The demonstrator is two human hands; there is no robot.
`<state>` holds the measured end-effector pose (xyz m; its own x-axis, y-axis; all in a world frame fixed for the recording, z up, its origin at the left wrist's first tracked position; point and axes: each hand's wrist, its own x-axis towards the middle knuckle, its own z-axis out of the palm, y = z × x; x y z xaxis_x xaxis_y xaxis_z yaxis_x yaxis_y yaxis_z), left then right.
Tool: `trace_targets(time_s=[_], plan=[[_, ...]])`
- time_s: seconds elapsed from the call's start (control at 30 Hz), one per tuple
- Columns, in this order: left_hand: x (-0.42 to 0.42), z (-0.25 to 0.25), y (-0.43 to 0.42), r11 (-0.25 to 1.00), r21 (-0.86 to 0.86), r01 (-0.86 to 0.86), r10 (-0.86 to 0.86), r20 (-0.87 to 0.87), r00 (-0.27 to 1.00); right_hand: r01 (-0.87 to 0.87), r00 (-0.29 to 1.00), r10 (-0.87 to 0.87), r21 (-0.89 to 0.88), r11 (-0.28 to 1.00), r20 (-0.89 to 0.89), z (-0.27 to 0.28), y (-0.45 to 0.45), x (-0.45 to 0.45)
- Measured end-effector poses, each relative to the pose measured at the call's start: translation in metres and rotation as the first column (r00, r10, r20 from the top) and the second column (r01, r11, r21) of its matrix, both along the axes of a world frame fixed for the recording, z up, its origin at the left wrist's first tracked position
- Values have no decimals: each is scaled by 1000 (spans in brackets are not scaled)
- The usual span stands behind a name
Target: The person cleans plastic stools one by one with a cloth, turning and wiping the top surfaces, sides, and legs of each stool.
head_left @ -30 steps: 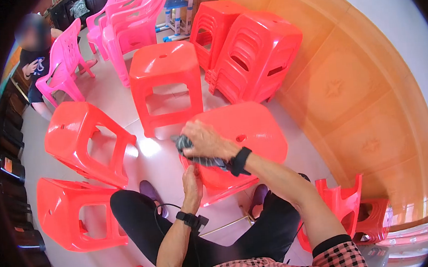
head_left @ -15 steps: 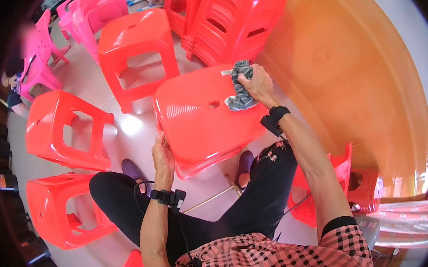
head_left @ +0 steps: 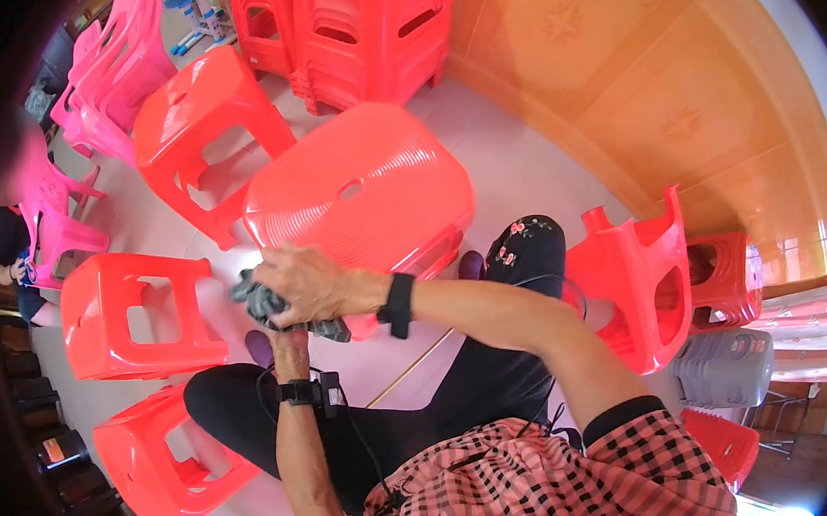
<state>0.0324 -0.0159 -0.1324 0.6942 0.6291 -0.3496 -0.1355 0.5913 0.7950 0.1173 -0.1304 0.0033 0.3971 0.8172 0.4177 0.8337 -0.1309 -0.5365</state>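
Observation:
In front of me stands a red plastic stool (head_left: 399, 187) with a ringed seat and a small hole in the middle. My right hand (head_left: 312, 282) reaches across to the near left corner of that seat, its fingers closed on a crumpled grey cloth (head_left: 265, 302). Directly below it, at the same corner, is my left hand (head_left: 291, 343). The cloth and my right hand cover its fingers, so its grip is hidden. Black bands with small devices sit on both wrists.
Single red stools stand at the left (head_left: 140, 320), lower left (head_left: 169, 457) and upper left (head_left: 203, 129). Behind are stacked red stools (head_left: 369, 31) and pink chairs (head_left: 123, 82). An orange wooden panel (head_left: 611, 72) curves along the right. Another red stool (head_left: 636, 281) leans by my right knee.
My right hand has carried the cloth from the seat's far right to its near left corner, over my left hand. The stool has turned, and the view has shifted.

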Motion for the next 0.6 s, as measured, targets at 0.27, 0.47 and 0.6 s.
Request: trace_targets(time_s=[0.27,0.47,0.6], plan=[[14,17,7,839,-430,334,-216,301,929,532,847,-528,-57,845,69,9,-174,113],[17,31,-5,933,-256,251,-226,126,966,693,707,-694,60,718,137,2,-172,88],[17,23,-3,953,-208,221,-196,135,971,449,891,-452,72,891,41,0,-101,19]])
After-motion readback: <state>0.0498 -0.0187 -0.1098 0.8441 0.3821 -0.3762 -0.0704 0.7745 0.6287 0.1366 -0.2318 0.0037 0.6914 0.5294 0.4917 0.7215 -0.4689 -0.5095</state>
